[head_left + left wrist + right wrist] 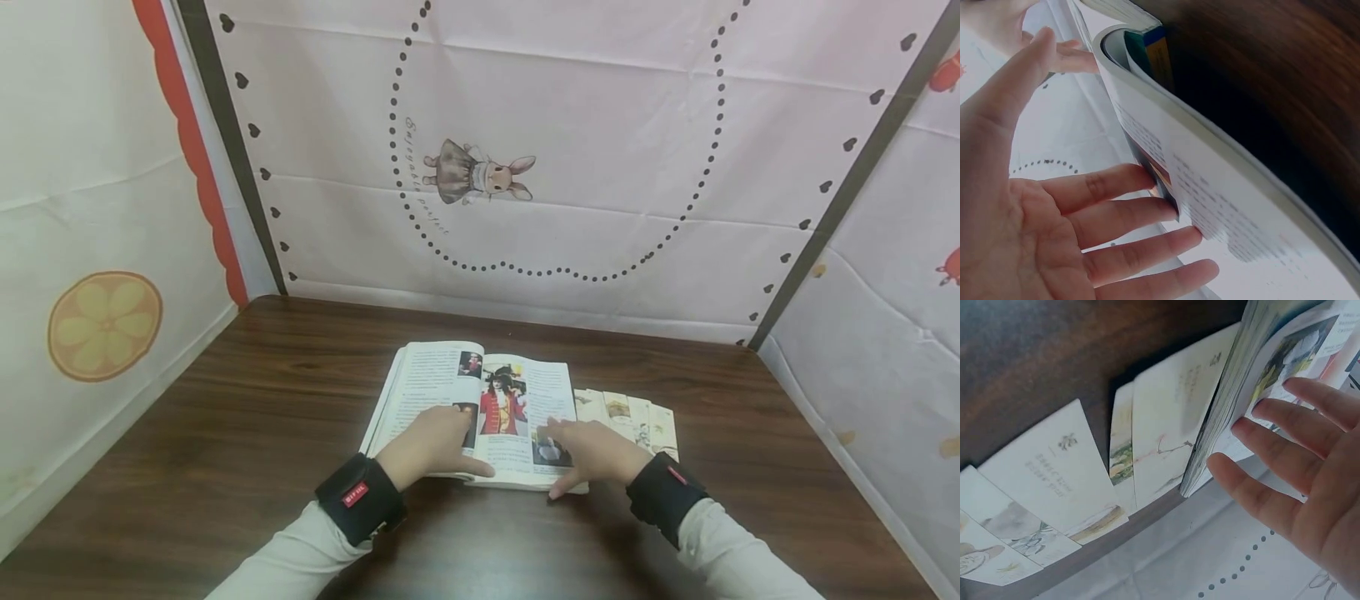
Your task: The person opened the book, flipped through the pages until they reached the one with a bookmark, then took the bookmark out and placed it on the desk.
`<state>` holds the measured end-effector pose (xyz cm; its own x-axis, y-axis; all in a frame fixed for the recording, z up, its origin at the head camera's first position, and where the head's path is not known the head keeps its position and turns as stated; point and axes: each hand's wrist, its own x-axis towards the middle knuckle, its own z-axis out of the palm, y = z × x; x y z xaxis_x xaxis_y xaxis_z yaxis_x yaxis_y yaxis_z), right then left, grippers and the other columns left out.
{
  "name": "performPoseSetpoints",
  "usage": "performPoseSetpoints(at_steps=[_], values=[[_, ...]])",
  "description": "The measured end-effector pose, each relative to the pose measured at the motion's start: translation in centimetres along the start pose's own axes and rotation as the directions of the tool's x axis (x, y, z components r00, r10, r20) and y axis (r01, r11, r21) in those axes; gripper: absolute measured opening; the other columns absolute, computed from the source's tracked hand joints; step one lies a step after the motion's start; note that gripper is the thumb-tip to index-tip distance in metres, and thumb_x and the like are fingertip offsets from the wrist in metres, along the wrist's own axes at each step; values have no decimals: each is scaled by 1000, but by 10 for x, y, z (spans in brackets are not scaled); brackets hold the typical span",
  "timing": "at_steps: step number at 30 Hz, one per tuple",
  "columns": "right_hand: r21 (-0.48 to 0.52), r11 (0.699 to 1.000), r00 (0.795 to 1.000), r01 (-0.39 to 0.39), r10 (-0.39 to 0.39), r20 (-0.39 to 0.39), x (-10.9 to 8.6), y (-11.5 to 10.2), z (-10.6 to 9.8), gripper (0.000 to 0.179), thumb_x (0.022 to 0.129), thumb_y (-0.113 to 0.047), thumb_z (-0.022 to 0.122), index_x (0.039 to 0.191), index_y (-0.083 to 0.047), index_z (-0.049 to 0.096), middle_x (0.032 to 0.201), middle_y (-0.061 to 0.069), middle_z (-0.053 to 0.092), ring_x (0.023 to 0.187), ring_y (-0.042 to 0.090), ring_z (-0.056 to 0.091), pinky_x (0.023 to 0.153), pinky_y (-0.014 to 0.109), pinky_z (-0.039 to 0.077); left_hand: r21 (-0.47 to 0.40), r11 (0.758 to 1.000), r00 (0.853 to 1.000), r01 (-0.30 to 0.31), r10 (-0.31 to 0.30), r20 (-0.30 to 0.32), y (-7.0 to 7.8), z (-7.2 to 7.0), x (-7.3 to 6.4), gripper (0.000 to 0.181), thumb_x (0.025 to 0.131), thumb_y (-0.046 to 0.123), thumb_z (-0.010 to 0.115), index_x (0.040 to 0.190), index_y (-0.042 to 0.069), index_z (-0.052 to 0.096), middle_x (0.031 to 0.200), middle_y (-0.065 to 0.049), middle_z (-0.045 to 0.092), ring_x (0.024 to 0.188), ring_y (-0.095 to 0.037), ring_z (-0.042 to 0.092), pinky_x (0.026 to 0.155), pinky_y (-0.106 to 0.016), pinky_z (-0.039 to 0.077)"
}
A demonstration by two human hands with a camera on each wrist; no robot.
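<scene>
An open book (pixel 431 379) lies on the table, its pages carrying text and colour photos, one of a figure in a red coat. My left hand (pixel 431 442) rests on the left page near the spine; in the left wrist view its straight fingertips touch the paper (pixel 1191 187). On the right page lies my right hand (pixel 596 452), thumb by the lower edge. The right wrist view shows its fingers (pixel 1272 450) spread against the page. Neither hand grips anything. Beside the book's right edge are several illustrated cards (pixel 626 412), partly overlapping and partly hidden by the right hand.
The dark wooden table (pixel 247 417) stretches out on both sides of the book. A white cloth wall with a rabbit print (pixel 480 171) stands behind it, and similar cloth walls (pixel 105 208) close off the left and right.
</scene>
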<state>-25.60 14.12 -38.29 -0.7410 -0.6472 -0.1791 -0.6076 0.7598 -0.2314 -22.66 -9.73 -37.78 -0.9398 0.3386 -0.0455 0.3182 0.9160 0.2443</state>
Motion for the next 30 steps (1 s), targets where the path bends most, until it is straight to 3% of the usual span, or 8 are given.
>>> performPoseSetpoints(at_steps=[5, 8, 11, 14, 16, 21, 25, 30], values=[[-27, 999, 1000, 20, -20, -2, 0, 2, -2, 72, 70, -41, 80, 129, -8, 56, 133, 16, 56, 120, 31, 56, 99, 46, 45, 14, 1000, 1000, -3, 3, -23, 3, 0, 3, 66, 68, 59, 74, 97, 1, 66, 67, -2, 58, 61, -15, 48, 58, -26, 39], [-40, 999, 1000, 18, -19, -13, 0, 2, -3, 55, 75, -29, 79, 122, -9, 60, 114, 10, 66, 100, 23, 63, 90, 41, 50, 4, 1000, 1000, -2, 2, -31, 3, 0, 3, 63, 68, 58, 75, 93, 1, 67, 63, 1, 54, 59, -14, 47, 57, -24, 37], [-82, 996, 997, 19, -25, -76, 0, 0, -3, 33, 77, -13, 75, 109, -10, 67, 92, 3, 69, 78, 14, 60, 77, 35, 52, -4, 1000, 1000, -1, 0, -26, 4, 1, 3, 64, 67, 58, 76, 94, 1, 67, 64, 0, 55, 59, -14, 47, 57, -24, 38], [-160, 987, 978, 18, -50, -200, 1, -5, -4, 17, 78, -5, 73, 94, -10, 71, 83, 2, 71, 70, 12, 61, 70, 30, 53, 13, 1000, 999, -7, 8, -31, 7, 3, 3, 65, 66, 60, 75, 92, 1, 68, 64, -1, 57, 58, -13, 47, 55, -24, 37], [-215, 977, 954, 14, -77, -289, 2, -10, -5, 12, 77, -6, 74, 88, -11, 72, 80, 2, 72, 68, 13, 63, 67, 30, 53, 33, 999, 999, -11, 12, -45, 10, 6, 3, 66, 65, 62, 74, 91, 1, 68, 66, -2, 59, 59, -13, 48, 55, -24, 38], [-288, 957, 866, 17, -159, -475, 3, -24, -14, 18, 70, -10, 81, 85, -13, 72, 83, 0, 73, 79, 17, 67, 74, 34, 53, 154, 988, 996, 18, -3, -94, 21, 13, 3, 74, 61, 72, 70, 88, 3, 70, 74, -8, 65, 67, -20, 57, 56, -29, 46], [-329, 942, 787, 71, -256, -561, 1, -32, -20, 19, 69, -10, 81, 85, -13, 71, 87, 0, 72, 89, 18, 67, 78, 34, 53, 284, 957, 992, 64, -31, -119, 27, 16, 4, 76, 64, 77, 62, 86, 5, 71, 80, -12, 69, 81, -28, 66, 55, -35, 53], [-374, 921, 715, 107, -333, -615, 2, -37, -22, 20, 67, -8, 83, 83, -13, 72, 90, 0, 73, 93, 18, 66, 79, 33, 53, 301, 949, 991, 94, -60, -118, 32, 18, 6, 61, 74, 61, 64, 92, 3, 71, 97, -17, 71, 104, -37, 64, 66, -48, 57]])
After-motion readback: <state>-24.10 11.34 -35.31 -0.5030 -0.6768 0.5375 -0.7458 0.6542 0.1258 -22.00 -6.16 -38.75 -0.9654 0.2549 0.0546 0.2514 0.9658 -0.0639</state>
